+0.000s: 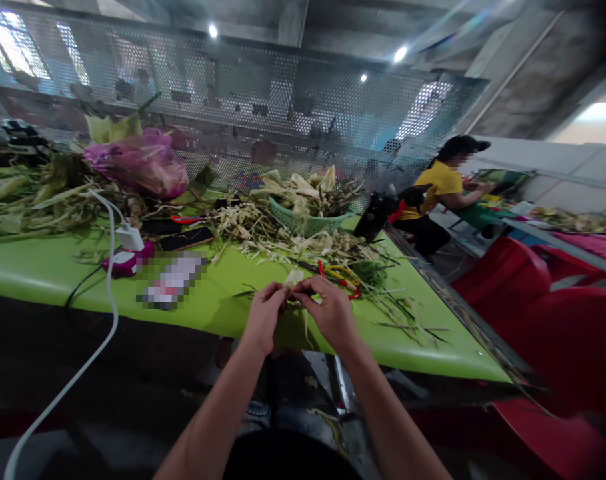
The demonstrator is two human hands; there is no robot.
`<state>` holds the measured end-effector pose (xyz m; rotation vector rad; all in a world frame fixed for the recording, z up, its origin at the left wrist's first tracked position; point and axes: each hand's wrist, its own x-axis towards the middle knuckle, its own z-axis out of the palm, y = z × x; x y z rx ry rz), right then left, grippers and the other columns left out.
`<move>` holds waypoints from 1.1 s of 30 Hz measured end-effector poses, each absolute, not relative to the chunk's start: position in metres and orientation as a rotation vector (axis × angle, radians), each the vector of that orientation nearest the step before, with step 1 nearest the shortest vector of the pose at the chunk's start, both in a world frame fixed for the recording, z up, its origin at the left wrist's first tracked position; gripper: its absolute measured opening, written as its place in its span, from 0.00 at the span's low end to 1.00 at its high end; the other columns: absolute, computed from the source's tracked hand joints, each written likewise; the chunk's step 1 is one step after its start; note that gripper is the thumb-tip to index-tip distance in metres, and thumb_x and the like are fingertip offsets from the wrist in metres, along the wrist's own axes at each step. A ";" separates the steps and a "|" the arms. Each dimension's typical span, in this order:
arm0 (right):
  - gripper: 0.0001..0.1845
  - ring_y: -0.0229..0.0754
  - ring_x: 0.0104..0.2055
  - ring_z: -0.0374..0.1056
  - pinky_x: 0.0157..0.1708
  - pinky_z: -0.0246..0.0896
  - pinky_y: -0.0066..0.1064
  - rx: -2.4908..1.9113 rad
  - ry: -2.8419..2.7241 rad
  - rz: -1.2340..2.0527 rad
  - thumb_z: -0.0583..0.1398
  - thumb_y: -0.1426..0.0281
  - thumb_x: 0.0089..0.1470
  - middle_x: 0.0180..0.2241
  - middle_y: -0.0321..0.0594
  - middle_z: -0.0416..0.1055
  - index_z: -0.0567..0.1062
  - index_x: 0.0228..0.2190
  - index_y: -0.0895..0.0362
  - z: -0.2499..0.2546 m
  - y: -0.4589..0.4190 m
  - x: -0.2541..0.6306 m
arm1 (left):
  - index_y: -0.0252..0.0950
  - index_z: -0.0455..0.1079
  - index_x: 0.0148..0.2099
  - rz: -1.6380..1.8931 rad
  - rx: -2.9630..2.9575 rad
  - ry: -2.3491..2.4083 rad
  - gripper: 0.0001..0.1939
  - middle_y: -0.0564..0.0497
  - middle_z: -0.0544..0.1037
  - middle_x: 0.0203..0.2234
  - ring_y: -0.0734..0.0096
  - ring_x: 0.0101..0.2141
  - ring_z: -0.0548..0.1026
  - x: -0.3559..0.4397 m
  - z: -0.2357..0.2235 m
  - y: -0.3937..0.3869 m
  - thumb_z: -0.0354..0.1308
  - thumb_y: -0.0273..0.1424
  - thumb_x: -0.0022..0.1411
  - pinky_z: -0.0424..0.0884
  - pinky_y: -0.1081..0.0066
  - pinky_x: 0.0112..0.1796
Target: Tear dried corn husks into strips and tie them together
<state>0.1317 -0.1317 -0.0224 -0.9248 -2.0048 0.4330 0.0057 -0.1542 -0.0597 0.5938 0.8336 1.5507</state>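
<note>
My left hand (263, 312) and my right hand (329, 308) meet above the front part of the green table (217, 317). Fingertips of both are pinched on a pale husk piece (293, 277), which shows above the fingers. A thin strip (307, 327) hangs below them. The fingers cover much of the piece. Just beyond my right hand lie red-handled scissors (323, 270) and a yellow loop (343, 273), beside a bunch of fine green strands (370, 275).
A green basket (307, 223) of dry husks stands behind loose scraps (247, 227). Leftward are a phone (175, 280), a purple power block (130, 260) with a white cable (113, 293), and a pink bag (140, 163). Red chairs (507, 273) and a person in yellow (433, 183) are rightward.
</note>
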 end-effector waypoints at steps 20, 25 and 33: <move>0.04 0.38 0.27 0.66 0.30 0.62 0.29 -1.000 -1.774 0.913 0.62 0.70 0.46 0.25 0.36 0.72 0.74 0.27 0.58 -0.024 -0.130 0.130 | 0.33 0.66 0.25 1.468 0.652 0.865 0.10 0.56 0.66 0.17 0.80 0.21 0.62 0.002 -0.055 -0.159 0.63 0.32 0.49 0.56 0.78 0.25; 0.05 0.40 0.30 0.68 0.33 0.63 0.31 -0.961 -1.834 0.788 0.63 0.68 0.48 0.27 0.38 0.73 0.76 0.28 0.57 -0.025 -0.130 0.131 | 0.33 0.66 0.24 1.516 0.586 0.841 0.09 0.56 0.66 0.17 0.80 0.21 0.62 0.003 -0.059 -0.157 0.63 0.31 0.47 0.56 0.78 0.24; 0.02 0.41 0.32 0.69 0.33 0.63 0.32 -0.886 -1.957 0.483 0.63 0.70 0.51 0.29 0.39 0.73 0.78 0.29 0.54 -0.023 -0.132 0.129 | 0.34 0.66 0.24 1.516 0.475 0.744 0.07 0.58 0.64 0.16 0.81 0.19 0.61 0.001 -0.059 -0.155 0.63 0.28 0.45 0.57 0.79 0.23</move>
